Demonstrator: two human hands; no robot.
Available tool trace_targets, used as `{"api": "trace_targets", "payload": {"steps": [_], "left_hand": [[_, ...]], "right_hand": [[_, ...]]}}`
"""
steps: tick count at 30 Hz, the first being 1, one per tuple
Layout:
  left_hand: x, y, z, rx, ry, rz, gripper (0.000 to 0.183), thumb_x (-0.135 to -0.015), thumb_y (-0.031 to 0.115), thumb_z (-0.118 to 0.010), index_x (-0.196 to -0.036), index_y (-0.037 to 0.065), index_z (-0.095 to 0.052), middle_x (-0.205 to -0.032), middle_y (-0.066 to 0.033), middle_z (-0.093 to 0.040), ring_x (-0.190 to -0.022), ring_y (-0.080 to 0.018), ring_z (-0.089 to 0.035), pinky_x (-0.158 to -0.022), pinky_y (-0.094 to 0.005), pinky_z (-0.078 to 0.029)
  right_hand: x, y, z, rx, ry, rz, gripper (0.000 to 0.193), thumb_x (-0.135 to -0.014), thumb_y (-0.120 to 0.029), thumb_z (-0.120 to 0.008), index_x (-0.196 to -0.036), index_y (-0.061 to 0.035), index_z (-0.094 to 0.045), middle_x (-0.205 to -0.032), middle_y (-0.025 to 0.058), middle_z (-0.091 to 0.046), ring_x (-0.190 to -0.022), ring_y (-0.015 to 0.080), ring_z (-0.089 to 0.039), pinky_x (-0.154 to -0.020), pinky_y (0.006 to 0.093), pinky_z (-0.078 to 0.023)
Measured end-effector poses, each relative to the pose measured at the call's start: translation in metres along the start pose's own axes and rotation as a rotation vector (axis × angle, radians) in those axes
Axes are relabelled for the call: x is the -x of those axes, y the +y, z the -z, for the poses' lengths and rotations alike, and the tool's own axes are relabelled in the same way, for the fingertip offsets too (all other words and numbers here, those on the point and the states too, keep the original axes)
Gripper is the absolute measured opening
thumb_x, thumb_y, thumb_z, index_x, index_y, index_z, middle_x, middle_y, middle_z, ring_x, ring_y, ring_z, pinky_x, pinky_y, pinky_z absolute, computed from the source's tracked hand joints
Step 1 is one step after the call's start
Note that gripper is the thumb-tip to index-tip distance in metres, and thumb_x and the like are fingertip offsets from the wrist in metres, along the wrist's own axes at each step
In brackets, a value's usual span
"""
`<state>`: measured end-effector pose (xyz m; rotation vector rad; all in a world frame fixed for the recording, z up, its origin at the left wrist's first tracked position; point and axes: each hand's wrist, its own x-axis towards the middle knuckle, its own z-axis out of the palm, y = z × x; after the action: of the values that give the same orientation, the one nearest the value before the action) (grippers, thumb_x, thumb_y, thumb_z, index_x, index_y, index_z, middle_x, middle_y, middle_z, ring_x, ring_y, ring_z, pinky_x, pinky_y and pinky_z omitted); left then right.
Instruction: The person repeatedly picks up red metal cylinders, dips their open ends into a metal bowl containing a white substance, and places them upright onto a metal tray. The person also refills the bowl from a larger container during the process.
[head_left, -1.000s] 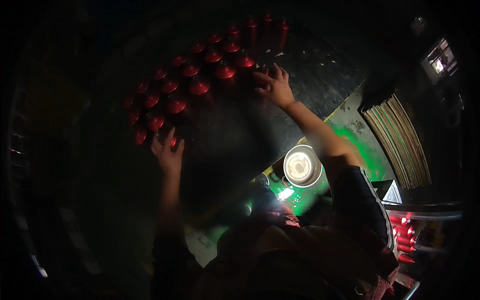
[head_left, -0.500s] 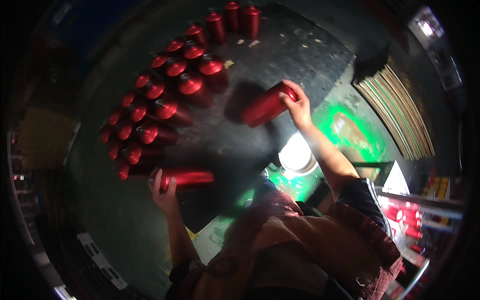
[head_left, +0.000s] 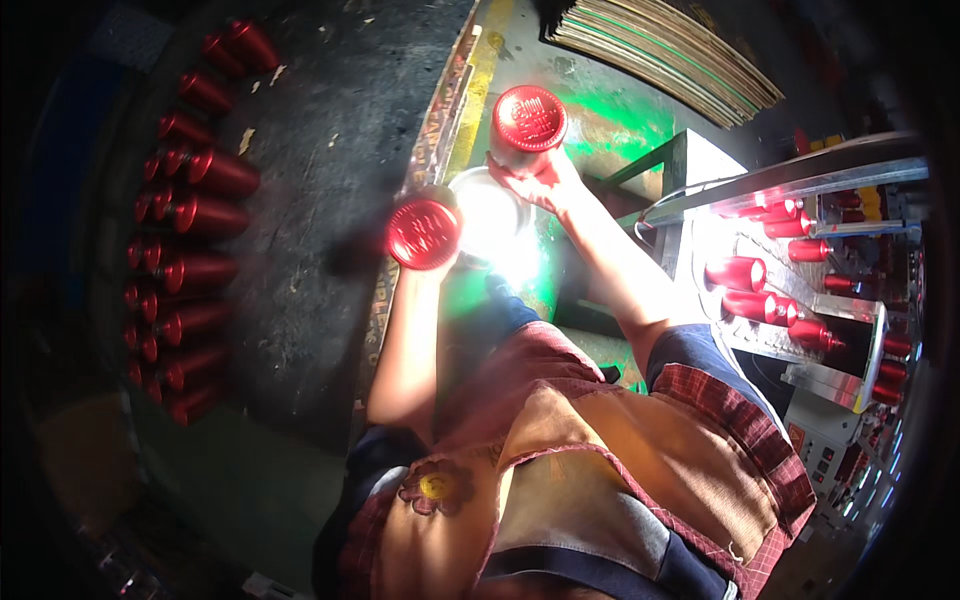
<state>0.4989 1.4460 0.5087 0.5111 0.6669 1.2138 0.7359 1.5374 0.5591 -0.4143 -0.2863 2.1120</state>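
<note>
My right hand (head_left: 540, 184) is closed around a red metallic bottle (head_left: 530, 118), whose round, embossed base faces up toward me. Lower and to the left, my left hand (head_left: 430, 276) holds a second red bottle (head_left: 424, 235), also base up. That bottle hides most of my left fingers. Between the two bottles, and partly behind them, glares a bright white round thing (head_left: 490, 215), too overexposed to make out. More red bottles (head_left: 205, 216) with narrow tops stand in rows at the left of the dark tabletop (head_left: 320, 190).
A metal-framed rack or conveyor (head_left: 790, 185) on the right carries several red bottles (head_left: 735, 272). Beyond my right hand lies a stack of flat sheets (head_left: 660, 55). Green light falls on the floor (head_left: 610, 125). A control box (head_left: 815, 440) sits at the lower right.
My view has turned right, so the standing bottles now appear farther left. Both bottles have come off the dark tabletop area, closer together, and are tipped base up beside the bright light.
</note>
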Motion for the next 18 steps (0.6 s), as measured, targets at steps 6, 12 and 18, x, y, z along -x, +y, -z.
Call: {"api": "trace_targets", "payload": {"steps": [6,12,18], "left_hand": [[-0.057,-0.061,0.023,0.957,0.011,0.378,0.051,-0.089,0.046,-0.061,-0.122,0.008,-0.064,-0.12,-0.0197,-0.064,-0.11,-0.0509,-0.057,-0.08,-0.052,-0.062],[-0.074,-0.081,0.04,0.931,0.065,0.298,0.047,-0.091,0.039,-0.058,-0.129,0.012,-0.062,-0.127,-0.0132,-0.062,-0.12,-0.0442,-0.051,-0.078,-0.0542,-0.061],[-0.038,-0.089,0.071,0.971,-0.407,0.349,0.058,-0.095,0.033,-0.053,-0.143,0.002,-0.044,-0.145,-0.0179,-0.047,-0.132,-0.0436,-0.044,-0.095,-0.0642,-0.05]], "right_hand": [[0.009,-0.028,0.033,-0.318,0.168,-0.101,0.044,-0.099,-0.041,-0.055,-0.129,-0.0079,-0.054,-0.125,0.0184,-0.059,-0.112,0.032,-0.061,-0.095,0.0492,-0.054],[0.042,-0.039,-0.002,-0.52,-0.125,-0.131,0.044,-0.096,-0.045,-0.056,-0.12,-0.0088,-0.063,-0.122,0.0141,-0.066,-0.11,0.0315,-0.064,-0.095,0.048,-0.053],[0.173,-0.032,0.009,-0.287,0.136,0.137,0.037,-0.091,-0.041,-0.063,-0.112,-0.0101,-0.064,-0.111,0.0119,-0.069,-0.099,0.0283,-0.068,-0.092,0.0516,-0.054]]}}
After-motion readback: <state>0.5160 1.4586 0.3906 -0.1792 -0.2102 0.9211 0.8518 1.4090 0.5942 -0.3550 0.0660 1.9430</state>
